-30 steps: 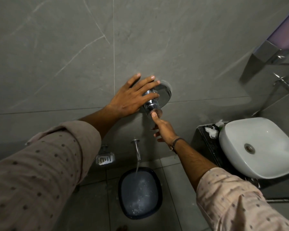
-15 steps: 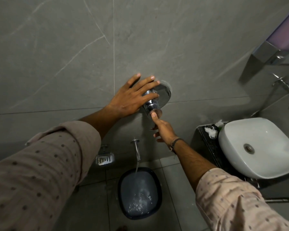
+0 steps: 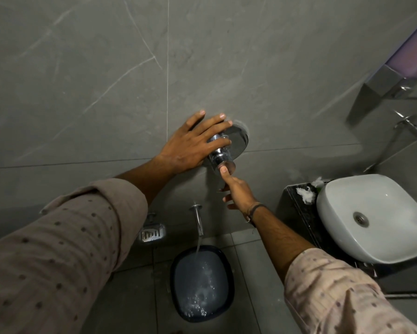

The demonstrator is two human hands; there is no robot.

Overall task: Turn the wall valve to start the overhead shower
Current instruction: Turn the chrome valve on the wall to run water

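The chrome wall valve (image 3: 223, 157) sticks out of a round chrome plate (image 3: 240, 140) on the grey tiled wall. My left hand (image 3: 190, 145) lies flat against the wall with fingers spread, and its little finger crosses the valve's stem; the thumb is hidden. My right hand (image 3: 238, 191) reaches up from below. One fingertip presses on the knob's round end, while the other fingers hang loosely curled beneath. Below the valve a chrome spout (image 3: 199, 220) pours a thin stream of water. No overhead shower is in view.
A dark blue tub (image 3: 231, 288) on the floor catches the water. A metal soap dish (image 3: 152, 233) hangs left of the spout. At the right, a white basin (image 3: 327, 227) sits on a black counter (image 3: 296, 213) with crumpled tissue (image 3: 305, 194), under a wall tap (image 3: 414, 131).
Both hands have kept their places on the valve. Water goes on running from the spout into the tub.
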